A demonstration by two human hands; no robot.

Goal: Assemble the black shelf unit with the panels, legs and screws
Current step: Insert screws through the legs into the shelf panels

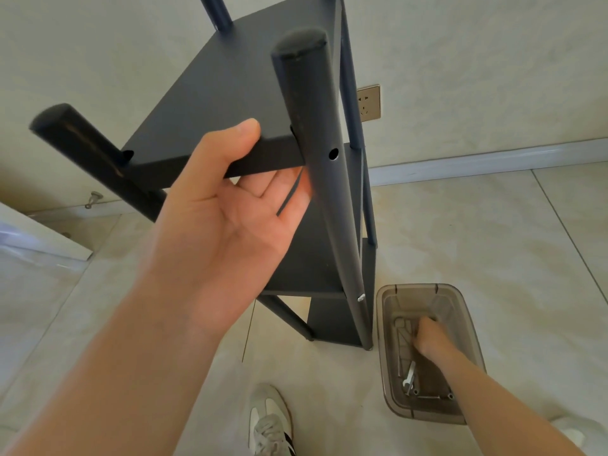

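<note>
A pale tiled floor (493, 241) and a cream wall (460, 44) are seen from above. The black shelf unit (316, 258) is stood upright on the floor, close to the wall, and is viewed steeply down its front. Its top panel (230, 87) is seen nearest the camera, with further panels stacked below it. 2 round front legs are shown rising above the top panel: the front right leg (316, 126) near the middle of the view, and the front left leg (82, 143) towards the left.

The front edge of the top panel is grasped by the left hand (237, 199), just beside the front right leg; the thumb is laid on the panel's top and the fingers are curled underneath.

A clear brownish plastic bin (415, 286) is set on the floor just beside the unit's right foot. The right hand (429, 337) is reached down into it; its fingers are hidden, so it cannot be told whether anything is grasped.

A white shoe (269, 419) is seen at the bottom, and a wall socket (369, 103) behind the unit. A small wrench (409, 378) is lying in the bin among other metal parts. A silver screw (361, 297) is seen protruding low on the front right leg, and an open hole (333, 154) is shown at top-panel height.
</note>
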